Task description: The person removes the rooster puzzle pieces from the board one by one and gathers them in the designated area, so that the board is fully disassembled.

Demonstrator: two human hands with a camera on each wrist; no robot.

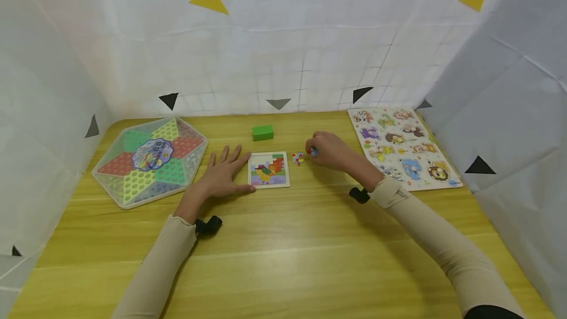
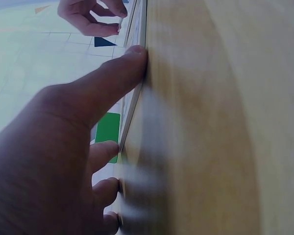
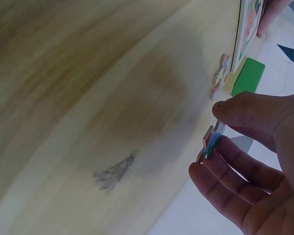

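Note:
A small square jigsaw puzzle [image 1: 267, 177] in a white-edged tray shows a colourful rooster, with bare tray along its upper left. My left hand [image 1: 223, 175] lies spread at the tray's left side, thumb and index finger touching its edge. Between the thumb and fingers of my right hand [image 1: 330, 151] a puzzle piece [image 3: 213, 140] is pinched, held just above the table right of the tray. Another puzzle piece [image 1: 298, 158], red, yellow and blue, lies flat between the tray and my right hand.
Behind the tray stands a green block [image 1: 263, 133]. A hexagonal Chinese checkers box [image 1: 150, 156] lies at the left of the wooden table [image 1: 283, 250]. On the right is an animal peg board [image 1: 400, 146]. White sheeting [image 1: 283, 53] encloses the back and sides.

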